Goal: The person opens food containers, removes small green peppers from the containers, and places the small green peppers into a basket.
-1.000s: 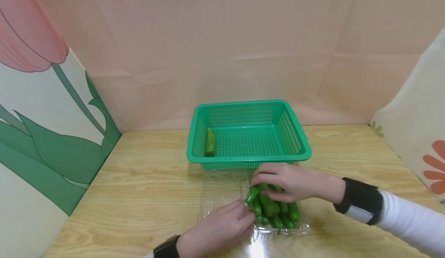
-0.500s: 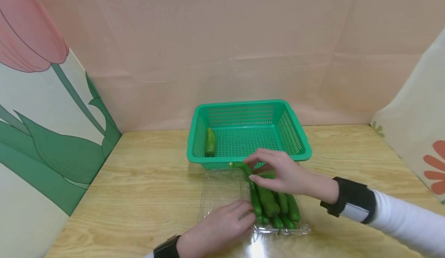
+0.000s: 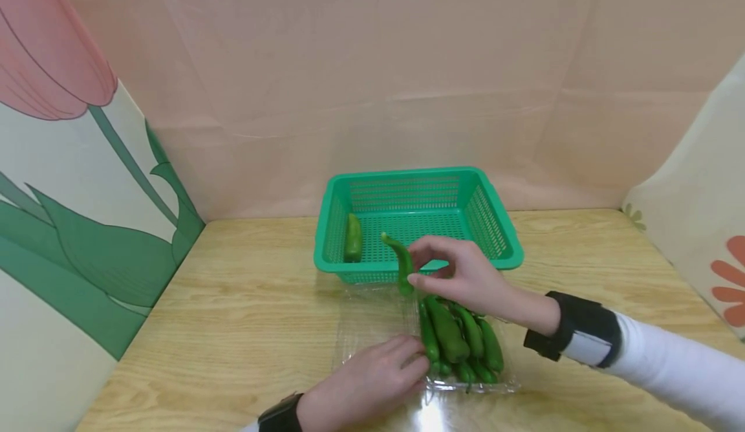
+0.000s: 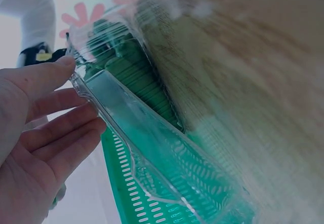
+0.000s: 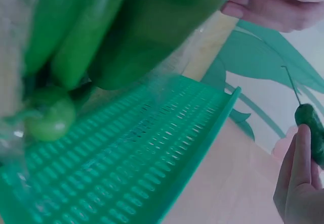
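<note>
My right hand [image 3: 465,273] pinches a curved green chili pepper [image 3: 403,264] between thumb and fingers, at the front rim of the green basket [image 3: 363,268]. In the right wrist view the same pepper [image 5: 313,130] shows its thin stem pointing up. Several more green peppers [image 3: 448,335] lie in the right half of a clear plastic clamshell box [image 3: 372,319]. My left hand [image 3: 372,380] pinches that box's edge; in the left wrist view the thumb lies over the rim [image 4: 109,120] with fingers beneath. One pepper [image 3: 352,239] lies inside the basket at its left.
Behind the box stands the basket, near the pink backdrop [image 3: 378,96]. The wooden table [image 3: 250,302] extends to both sides. Flower-patterned panels [image 3: 110,257] flank it left and right.
My right hand has lifted the pepper out of the box and carried it up and forward to the basket's front rim. The left hand stays at the box's edge.
</note>
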The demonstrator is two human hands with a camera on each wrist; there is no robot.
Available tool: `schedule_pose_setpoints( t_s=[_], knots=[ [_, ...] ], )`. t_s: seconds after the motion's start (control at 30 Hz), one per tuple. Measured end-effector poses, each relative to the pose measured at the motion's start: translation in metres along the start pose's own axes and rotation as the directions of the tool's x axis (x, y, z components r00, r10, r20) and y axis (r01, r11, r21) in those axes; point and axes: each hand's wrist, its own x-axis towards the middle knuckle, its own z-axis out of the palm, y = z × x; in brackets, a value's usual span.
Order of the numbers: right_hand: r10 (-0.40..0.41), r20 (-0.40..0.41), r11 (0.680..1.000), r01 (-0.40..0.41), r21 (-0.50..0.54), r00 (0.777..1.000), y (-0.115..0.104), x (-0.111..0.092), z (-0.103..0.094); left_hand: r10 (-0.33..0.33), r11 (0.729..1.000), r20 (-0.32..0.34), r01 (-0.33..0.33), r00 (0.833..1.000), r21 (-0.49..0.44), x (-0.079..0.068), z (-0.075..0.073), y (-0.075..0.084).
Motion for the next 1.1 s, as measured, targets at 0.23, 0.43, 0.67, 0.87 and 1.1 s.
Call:
schedule_pose_setpoints(
  t_s=[0.23,0.43,0.67,0.87,1.1],
  knots=[
    [0.085,-0.015,0.996,-0.086,-0.016,0.996,-0.007,0.018,-0.001,-0.011,1.0,0.004,0.012,1.0,-0.016,0.0,-0.001,0.001],
    [0.113,-0.023,0.993,-0.113,-0.022,0.993,-0.014,0.036,-0.002,-0.018,1.0,0.007,0.018,1.0,-0.021,0.0,-0.002,0.001],
    [0.131,-0.063,0.991,-0.131,0.0,0.989,-0.013,0.055,-0.002,-0.003,1.0,0.007,0.003,1.0,-0.015,0.0,-0.002,0.001],
    [0.139,-0.088,0.99,-0.139,-0.001,0.986,-0.01,0.073,-0.005,0.001,1.0,0.011,-0.001,1.0,-0.006,0.001,-0.001,0.001],
    [0.148,-0.115,0.988,-0.151,-0.013,0.982,-0.003,0.097,-0.007,-0.02,0.999,0.052,0.021,0.998,-0.026,0.0,-0.002,0.001]
  ],
)
